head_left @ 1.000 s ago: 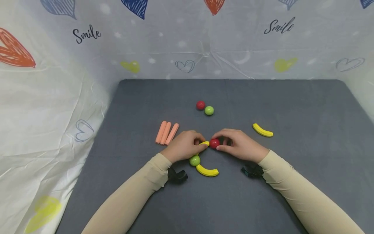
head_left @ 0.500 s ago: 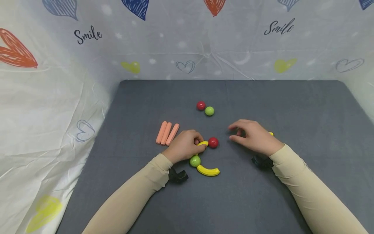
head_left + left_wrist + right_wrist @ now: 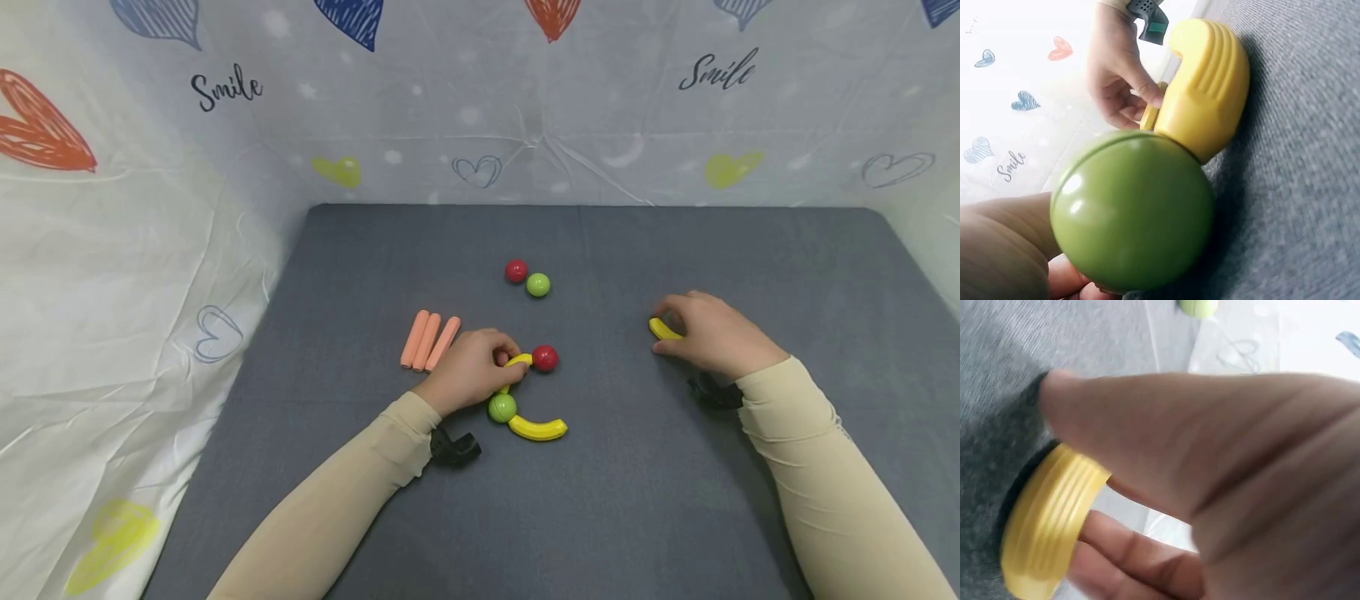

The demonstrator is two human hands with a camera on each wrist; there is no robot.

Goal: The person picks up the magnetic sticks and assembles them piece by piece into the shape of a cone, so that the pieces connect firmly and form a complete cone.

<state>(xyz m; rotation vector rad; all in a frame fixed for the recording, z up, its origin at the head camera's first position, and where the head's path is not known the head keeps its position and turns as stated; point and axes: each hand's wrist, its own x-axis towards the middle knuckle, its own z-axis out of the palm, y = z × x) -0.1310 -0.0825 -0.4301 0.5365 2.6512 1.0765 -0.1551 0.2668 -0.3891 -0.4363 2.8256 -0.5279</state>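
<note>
On the grey mat (image 3: 615, 500) a chain lies part-built: yellow curve (image 3: 537, 429), green ball (image 3: 502, 407), a second curve (image 3: 517, 362) pinched by the left hand (image 3: 468, 371), red ball (image 3: 545, 358). The right hand (image 3: 708, 333) curls round a loose yellow curve (image 3: 663, 329) (seemingly next), with three orange sticks (image 3: 428, 340) and two spare balls (image 3: 527, 278) unused.

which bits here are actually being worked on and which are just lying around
In hand:
- left hand holding the upper yellow curved piece of the chain
- red ball, green ball and lower yellow curved piece joined in that chain
- right hand gripping the loose yellow curved piece

Lying about:
- three orange sticks
- red and green ball pair farther back
</note>
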